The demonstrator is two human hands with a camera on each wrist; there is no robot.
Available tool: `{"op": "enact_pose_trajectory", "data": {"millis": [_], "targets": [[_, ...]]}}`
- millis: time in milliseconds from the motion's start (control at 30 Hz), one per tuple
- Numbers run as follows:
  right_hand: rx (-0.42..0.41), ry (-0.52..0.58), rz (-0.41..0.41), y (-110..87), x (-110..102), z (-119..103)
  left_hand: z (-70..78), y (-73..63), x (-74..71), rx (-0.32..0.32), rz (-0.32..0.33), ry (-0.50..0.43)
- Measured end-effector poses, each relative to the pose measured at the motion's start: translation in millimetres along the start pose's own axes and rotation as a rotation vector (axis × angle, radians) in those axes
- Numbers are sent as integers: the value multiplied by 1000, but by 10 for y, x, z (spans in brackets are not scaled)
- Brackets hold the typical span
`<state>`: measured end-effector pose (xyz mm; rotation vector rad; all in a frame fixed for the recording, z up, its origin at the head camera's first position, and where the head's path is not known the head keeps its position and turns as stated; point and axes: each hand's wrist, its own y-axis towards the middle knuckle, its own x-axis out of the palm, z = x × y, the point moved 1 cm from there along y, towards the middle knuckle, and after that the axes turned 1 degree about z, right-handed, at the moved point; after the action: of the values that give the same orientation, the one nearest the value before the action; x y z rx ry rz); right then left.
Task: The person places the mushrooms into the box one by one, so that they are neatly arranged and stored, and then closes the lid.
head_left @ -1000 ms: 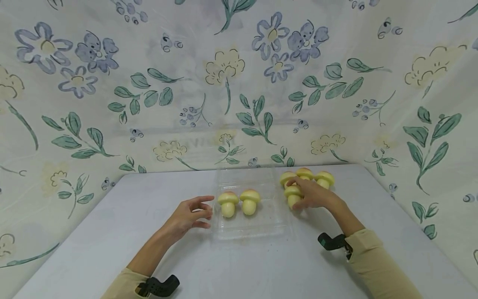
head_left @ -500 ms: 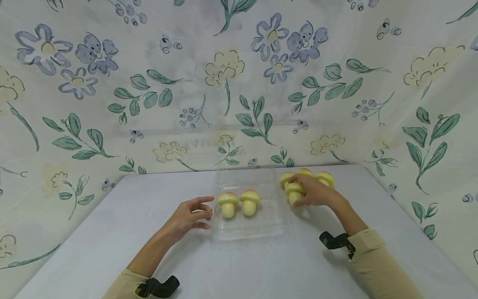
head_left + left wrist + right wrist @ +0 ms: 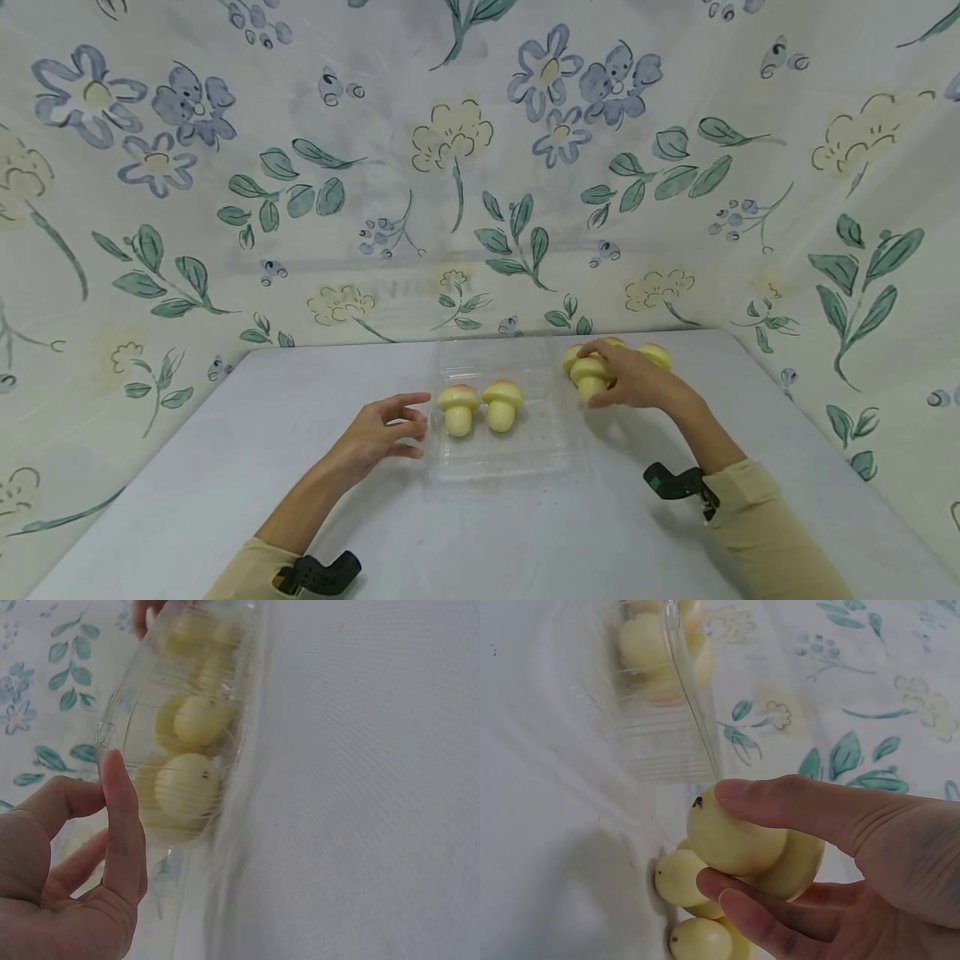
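Observation:
In the head view, a clear plastic box (image 3: 510,458) lies on the table with two yellow mushroom-shaped pieces, a left one (image 3: 457,410) and a right one (image 3: 502,406), inside. My left hand (image 3: 382,433) is at the box's left side, fingers spread. In the left wrist view, its fingertips (image 3: 114,769) meet the clear wall. To the right of the box, my right hand (image 3: 630,379) grips a yellow toy mushroom (image 3: 590,379). The right wrist view shows this mushroom (image 3: 735,836) between thumb and fingers, its stem end toward the camera.
More mushrooms stand behind the right hand; one (image 3: 657,356) shows at its right, partly covered. Two of them, an upper one (image 3: 679,877) and a lower one (image 3: 701,940), appear below the held one in the right wrist view. A floral cloth (image 3: 480,208) hangs behind the white table (image 3: 510,542).
My right hand has closed round the front mushroom and raised it slightly, up and away from the table. The left hand and the box have stayed in place.

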<state>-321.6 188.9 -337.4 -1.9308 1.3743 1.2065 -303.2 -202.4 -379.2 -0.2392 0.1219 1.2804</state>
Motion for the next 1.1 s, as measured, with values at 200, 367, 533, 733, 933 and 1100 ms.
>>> {"op": "enact_pose_trajectory", "data": {"millis": [200, 367, 533, 733, 933, 1100], "targets": [[-6, -16, 15, -5, -25, -56, 8, 6, 0, -3, 8, 7], [-13, -14, 30, -7, -34, -81, 5, 10, -1, 7, 3, -2], [-25, -5, 34, 0, -26, -79, -5, 11, -5, 6, 2, -7], [-42, -4, 43, -17, -19, -102, -23, -1, 17, -12, 15, -2], [-75, 24, 50, -34, 7, -145, -34, -20, 41, -3, 11, 5], [-93, 38, 53, -36, 22, -165, -47, -28, 59, -1, 19, 0]]}}
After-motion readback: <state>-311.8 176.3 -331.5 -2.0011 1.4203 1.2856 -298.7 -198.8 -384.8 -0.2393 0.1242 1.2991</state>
